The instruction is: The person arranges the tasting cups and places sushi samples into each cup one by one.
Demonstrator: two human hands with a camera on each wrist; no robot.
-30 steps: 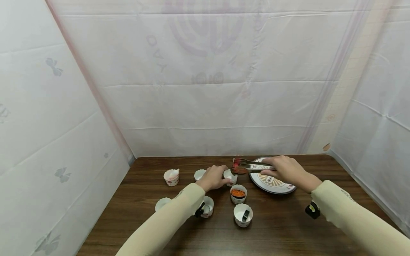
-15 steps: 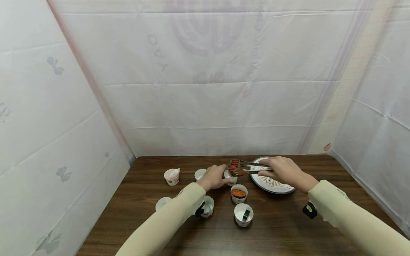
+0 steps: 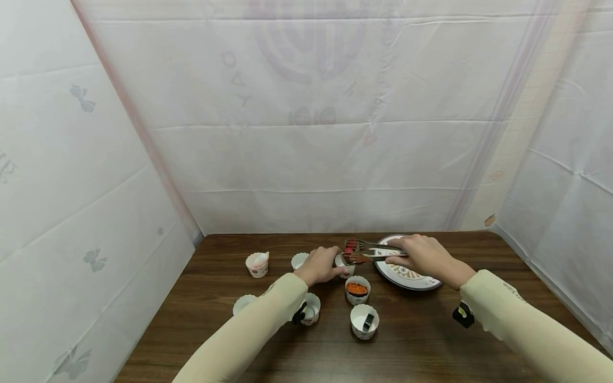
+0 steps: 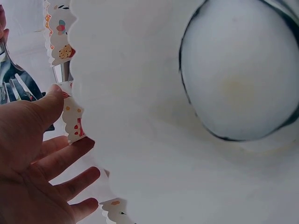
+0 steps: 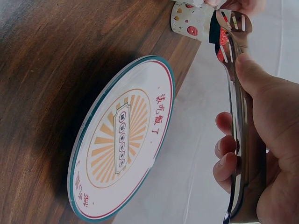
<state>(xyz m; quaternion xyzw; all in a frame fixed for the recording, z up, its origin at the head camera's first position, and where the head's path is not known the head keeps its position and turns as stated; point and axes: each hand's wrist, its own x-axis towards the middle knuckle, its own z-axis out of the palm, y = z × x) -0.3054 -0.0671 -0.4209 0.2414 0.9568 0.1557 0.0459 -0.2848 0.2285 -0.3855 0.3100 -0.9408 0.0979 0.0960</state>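
Note:
My left hand [image 3: 316, 266] pinches the rim of a white scalloped paper cup [image 4: 74, 119] between thumb and forefinger; the other fingers are spread. My right hand [image 3: 428, 256] grips metal tongs [image 5: 251, 186] with fork-shaped ends. Between those ends is a toy-like sushi piece [image 5: 224, 37] with red topping and a dark wrap, held just above the cup in my left hand. The tong tips partly hide it. The patterned round plate [image 3: 413, 279] lies under and beyond my right hand.
Nearer cups hold an orange-topped sushi [image 3: 356, 289] and a dark-banded piece [image 3: 367, 322]. Other paper cups stand left: a back one [image 3: 257, 270] with pale contents, a middle one [image 3: 299, 259], a front one [image 3: 311, 308] and one by the sleeve [image 3: 243, 303]. White cloth walls surround the wooden table [image 3: 201, 298].
My right hand has moved slightly left, bringing the tongs and the red-topped sushi over the cup in my left hand. My left hand has stayed in place. Little differs over the last half second.

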